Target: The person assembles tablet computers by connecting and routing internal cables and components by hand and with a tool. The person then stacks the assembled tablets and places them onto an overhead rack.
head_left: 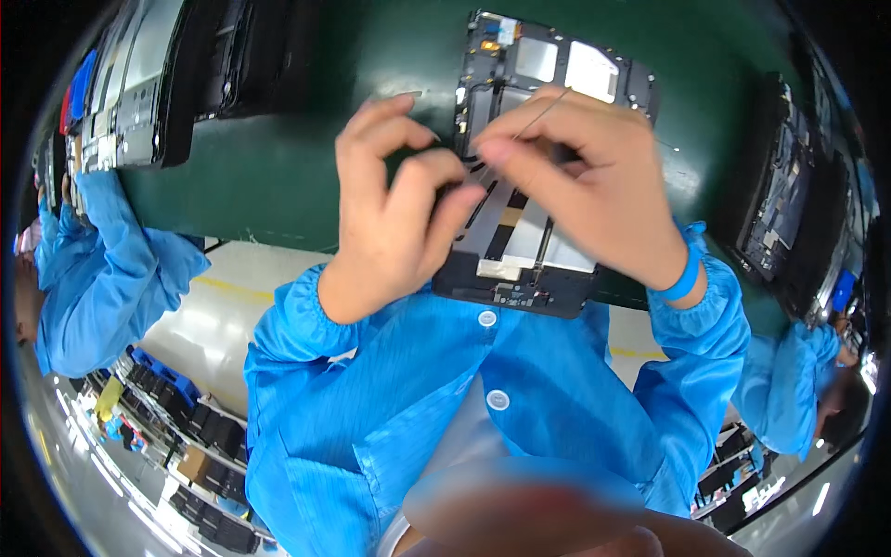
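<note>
An opened tablet-like device [481,243], with a black frame, pale metal panels and small boards, lies in front of me at the near edge of the green table. Above its middle, my right hand [594,162] pinches a thin wire-like strand [541,115] between thumb and forefinger. The strand's lower end is hidden, and its exact kind is unclear. At the device's left edge is my left hand [385,200], its fingers bent and spread. Its thumb and forefinger tips stand slightly apart, close to the black cables [480,204]. My palms hide part of the device.
More opened devices stand at the table's left [139,107] and right [778,186]. Co-workers in blue smocks sit on the left [111,278] and right [780,385]. Shelves with dark units [209,432] stand behind on the left. A blue band [685,271] circles my right wrist.
</note>
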`<state>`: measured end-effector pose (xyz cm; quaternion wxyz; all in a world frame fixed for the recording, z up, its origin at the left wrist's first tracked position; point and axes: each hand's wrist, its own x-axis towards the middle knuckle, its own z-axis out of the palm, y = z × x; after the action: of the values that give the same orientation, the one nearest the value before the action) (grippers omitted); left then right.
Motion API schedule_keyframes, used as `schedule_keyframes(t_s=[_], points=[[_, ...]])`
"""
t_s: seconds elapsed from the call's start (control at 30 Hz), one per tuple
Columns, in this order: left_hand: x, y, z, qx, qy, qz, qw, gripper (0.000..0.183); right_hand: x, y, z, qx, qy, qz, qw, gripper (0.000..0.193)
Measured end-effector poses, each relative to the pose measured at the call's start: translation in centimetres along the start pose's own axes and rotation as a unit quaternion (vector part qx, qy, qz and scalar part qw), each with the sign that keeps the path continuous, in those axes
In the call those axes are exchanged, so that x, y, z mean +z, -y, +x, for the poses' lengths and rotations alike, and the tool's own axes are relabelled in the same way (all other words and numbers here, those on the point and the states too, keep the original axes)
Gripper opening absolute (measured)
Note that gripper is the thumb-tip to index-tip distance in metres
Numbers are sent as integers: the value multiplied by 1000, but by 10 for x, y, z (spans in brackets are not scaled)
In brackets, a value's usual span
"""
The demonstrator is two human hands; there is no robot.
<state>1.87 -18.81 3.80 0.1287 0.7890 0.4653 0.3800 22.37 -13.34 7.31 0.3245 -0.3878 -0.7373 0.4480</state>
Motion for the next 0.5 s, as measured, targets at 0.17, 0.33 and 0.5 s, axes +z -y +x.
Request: schedule_keyframes(t_s=[0.17,0.33,0.5], points=[[-14,13,-19,-209,-15,-220,953,26,-14,-25,3,-18,-37,-164,986,10],[-20,16,-26,-30,68,-105,992,24,-17,-32,21,-36,-16,-182,983,8],[-19,20,-24,0,68,-91,993,21,-18,-40,33,-75,-3,-191,979,8]])
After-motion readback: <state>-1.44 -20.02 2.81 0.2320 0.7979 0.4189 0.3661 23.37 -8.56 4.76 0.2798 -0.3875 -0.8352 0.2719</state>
